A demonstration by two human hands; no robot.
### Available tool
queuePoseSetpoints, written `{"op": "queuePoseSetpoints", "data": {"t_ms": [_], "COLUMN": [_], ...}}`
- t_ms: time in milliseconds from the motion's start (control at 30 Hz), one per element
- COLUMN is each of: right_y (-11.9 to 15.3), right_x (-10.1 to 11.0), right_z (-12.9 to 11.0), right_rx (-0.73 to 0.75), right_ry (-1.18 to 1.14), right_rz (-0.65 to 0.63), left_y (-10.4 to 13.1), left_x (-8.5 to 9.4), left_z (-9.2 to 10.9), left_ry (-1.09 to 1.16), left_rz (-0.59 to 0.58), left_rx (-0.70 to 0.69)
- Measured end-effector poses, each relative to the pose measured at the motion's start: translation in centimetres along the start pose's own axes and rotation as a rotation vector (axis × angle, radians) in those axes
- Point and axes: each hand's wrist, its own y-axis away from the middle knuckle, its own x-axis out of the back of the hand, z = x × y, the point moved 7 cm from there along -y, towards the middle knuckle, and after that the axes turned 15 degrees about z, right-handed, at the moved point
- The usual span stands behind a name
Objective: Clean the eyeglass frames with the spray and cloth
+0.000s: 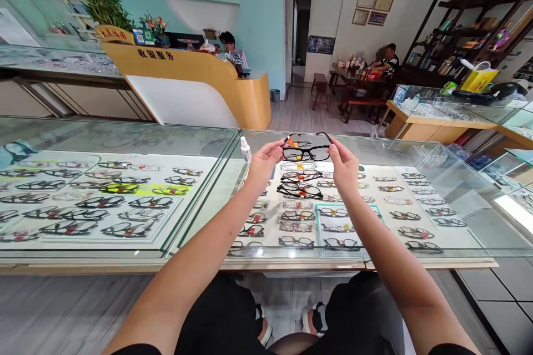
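A pair of black-framed eyeglasses point(306, 154) is held up level above the glass display case, lenses toward me and temples spread apart. My left hand point(267, 155) pinches its left side, close to an orange-red tag point(290, 142). On the opposite side, my right hand point(343, 163) grips the frame by thumb and fingers. Just left of my left hand stands a small white bottle point(245, 150) on the glass. Below the hands, more dark glasses point(300, 191) with red tags show; whether they lie on or under the glass I cannot tell.
Rows of eyeglasses lie inside the display case point(458, 244), which spans my front. A yellow and white counter point(179, 91) with a seated person point(233, 55) stands beyond. Another person point(387, 61) sits at a wooden table back right. A second case point(449, 113) stands right.
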Motion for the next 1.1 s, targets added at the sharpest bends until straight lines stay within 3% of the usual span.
{"op": "queuePoseSetpoints", "data": {"t_ms": [233, 700, 1100], "right_y": [0.0, 0.4, 0.4], "right_x": [0.0, 0.4, -0.2], "right_z": [0.5, 2.2, 3.3], "right_rx": [-0.048, -0.118, -0.163], "right_ry": [-0.013, 0.024, 0.028], "right_rz": [0.003, -0.063, -0.148], "left_y": [1.0, 2.4, 2.5], "left_x": [0.1, -1.4, -1.1], "left_z": [0.1, 1.4, 1.8], "left_ry": [-0.028, 0.02, -0.019], "left_rz": [-0.035, -0.167, -0.178], "left_rx": [0.02, 0.038, 0.086]}}
